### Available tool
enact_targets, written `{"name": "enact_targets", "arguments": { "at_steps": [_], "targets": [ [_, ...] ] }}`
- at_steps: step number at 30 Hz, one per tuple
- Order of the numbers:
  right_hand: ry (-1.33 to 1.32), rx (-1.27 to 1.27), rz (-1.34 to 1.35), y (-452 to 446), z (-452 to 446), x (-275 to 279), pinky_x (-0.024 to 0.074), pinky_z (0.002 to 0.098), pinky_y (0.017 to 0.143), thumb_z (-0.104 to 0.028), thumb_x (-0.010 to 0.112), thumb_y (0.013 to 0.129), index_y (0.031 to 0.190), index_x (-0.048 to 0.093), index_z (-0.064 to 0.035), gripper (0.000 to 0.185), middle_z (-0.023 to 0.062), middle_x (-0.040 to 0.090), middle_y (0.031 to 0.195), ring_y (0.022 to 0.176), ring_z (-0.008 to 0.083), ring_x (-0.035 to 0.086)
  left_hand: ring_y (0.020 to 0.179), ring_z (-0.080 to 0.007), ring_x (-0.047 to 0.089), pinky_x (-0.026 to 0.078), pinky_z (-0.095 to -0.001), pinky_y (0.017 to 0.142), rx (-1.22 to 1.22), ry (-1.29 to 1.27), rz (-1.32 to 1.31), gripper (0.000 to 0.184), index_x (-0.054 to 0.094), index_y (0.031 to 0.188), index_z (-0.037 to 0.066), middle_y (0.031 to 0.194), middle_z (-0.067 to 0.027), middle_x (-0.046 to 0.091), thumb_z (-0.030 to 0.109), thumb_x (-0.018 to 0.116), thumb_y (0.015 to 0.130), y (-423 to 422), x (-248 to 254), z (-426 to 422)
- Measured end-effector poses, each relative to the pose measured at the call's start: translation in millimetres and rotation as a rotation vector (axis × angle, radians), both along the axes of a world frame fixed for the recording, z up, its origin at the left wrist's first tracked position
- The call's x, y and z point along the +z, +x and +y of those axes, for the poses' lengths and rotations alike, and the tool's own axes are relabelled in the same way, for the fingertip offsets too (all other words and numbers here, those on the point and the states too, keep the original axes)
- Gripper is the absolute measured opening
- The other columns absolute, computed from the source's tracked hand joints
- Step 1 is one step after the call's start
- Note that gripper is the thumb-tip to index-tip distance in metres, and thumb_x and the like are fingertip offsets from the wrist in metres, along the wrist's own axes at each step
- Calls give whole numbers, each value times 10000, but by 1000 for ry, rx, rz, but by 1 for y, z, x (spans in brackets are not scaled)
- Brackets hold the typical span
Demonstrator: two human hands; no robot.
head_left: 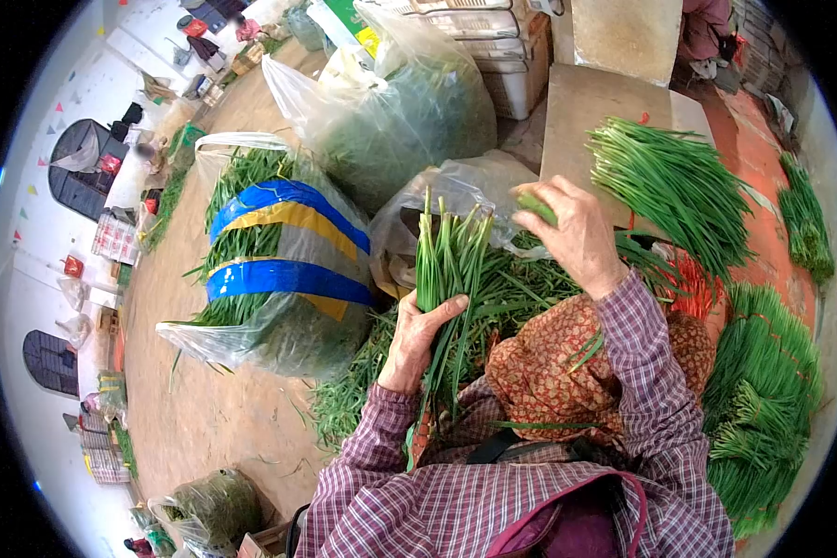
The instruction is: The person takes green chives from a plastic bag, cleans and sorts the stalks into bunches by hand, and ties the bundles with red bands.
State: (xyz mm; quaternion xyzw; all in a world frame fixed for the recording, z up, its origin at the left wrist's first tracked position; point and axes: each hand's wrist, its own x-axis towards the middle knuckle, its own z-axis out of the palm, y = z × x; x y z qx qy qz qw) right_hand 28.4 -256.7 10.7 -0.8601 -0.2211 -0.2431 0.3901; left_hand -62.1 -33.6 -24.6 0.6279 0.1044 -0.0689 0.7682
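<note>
My left hand (420,339) is closed round a small bunch of garlic chives (454,256), its pale cut ends pointing up and its leaves hanging down. To its right, my right hand (577,232) is raised with curled fingers. A short green piece (537,208) shows at those fingertips; I cannot make out what it is. Below both hands, a heap of loose green leaves (521,298) lies around my knees. Beyond my right hand, a large bundle of chives (665,186) rests on a board (581,107).
A bag of greens with blue and yellow bands (288,291) stands at the left, a clear plastic bag (409,121) behind it. White crates (507,79) are stacked at the back. Tied chive bundles (763,409) and red ties (693,284) lie at the right. Another person (707,33) is at upper right.
</note>
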Motion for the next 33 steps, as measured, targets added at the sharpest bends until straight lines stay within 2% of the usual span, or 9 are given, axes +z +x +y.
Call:
{"name": "enact_targets", "arguments": {
  "at_steps": [3, 5, 7, 14, 27, 29, 30, 32, 33],
  "targets": [
    [-49, 188, 33, -12, 13, 7, 499, 355, 610, -237, 717, 769, 898, 662, -67, 221, 79, 588, 815, 671, 252, 617, 779, -107, 624, 517, -262, 717, -17, 12, 23, 268, 653, 1025, 18, 920, -41, 679, 62, 738, 774, 0, 3, -3],
    [-102, 183, 35, -15, 19, 11, 499, 379, 608, -242, 722, 756, 887, 661, -74, 222, 72, 567, 783, 676, 267, 617, 771, -103, 625, 519, -263, 706, -23, 6, 31, 267, 654, 1026, 14, 912, -36, 680, 48, 734, 774, 0, 6, -6],
    [-299, 176, 66, -13, 22, 9, 482, 379, 626, -227, 724, 739, 917, 661, -60, 252, 79, 578, 794, 714, 275, 612, 765, -101, 625, 520, -262, 701, -33, 17, 12, 265, 654, 1028, 14, 910, -34, 681, 43, 731, 775, 0, 5, -6],
    [-130, 287, 73, -1, 21, -2, 506, 412, 672, -237, 714, 741, 904, 667, -45, 256, 109, 621, 814, 762, 313, 635, 737, -90, 627, 522, -255, 687, -87, 90, -17, 247, 665, 1020, 24, 889, -24, 684, 26, 718, 779, 2, 7, -2],
    [-191, 89, -1, -6, 32, -29, 471, 404, 586, -173, 703, 740, 831, 589, -5, 222, 122, 567, 756, 680, 318, 604, 686, -114, 631, 525, -262, 652, -78, 34, 62, 220, 664, 982, -8, 859, -49, 685, 18, 692, 765, 1, 7, 1],
    [-242, 54, -97, -6, 32, -34, 468, 358, 508, -202, 678, 792, 819, 555, -24, 218, 85, 562, 756, 568, 233, 587, 688, -112, 634, 530, -261, 651, -103, 46, 79, 229, 661, 997, -8, 866, -53, 685, 19, 693, 772, 1, 8, 5],
    [-243, 53, -96, -4, 32, -36, 468, 358, 508, -202, 678, 792, 819, 555, -24, 218, 85, 562, 756, 568, 233, 587, 690, -110, 637, 535, -259, 649, -127, 57, 96, 238, 658, 1013, -7, 874, -58, 686, 21, 694, 779, 1, 7, 7],
    [-318, -30, 17, 1, 29, -43, 421, 290, 447, -220, 666, 824, 822, 561, -40, 209, 45, 537, 738, 484, 146, 491, 686, -113, 638, 535, -258, 646, -132, 30, 103, 233, 657, 1010, -10, 868, -60, 686, 21, 689, 782, -1, 6, 13],
    [-319, -29, 17, 6, 25, -48, 421, 290, 447, -220, 666, 824, 822, 561, -40, 209, 45, 537, 738, 484, 146, 491, 682, -116, 639, 535, -257, 643, -135, 3, 109, 228, 655, 1007, -13, 863, -63, 685, 22, 685, 784, -3, 5, 16]
  ]
}}
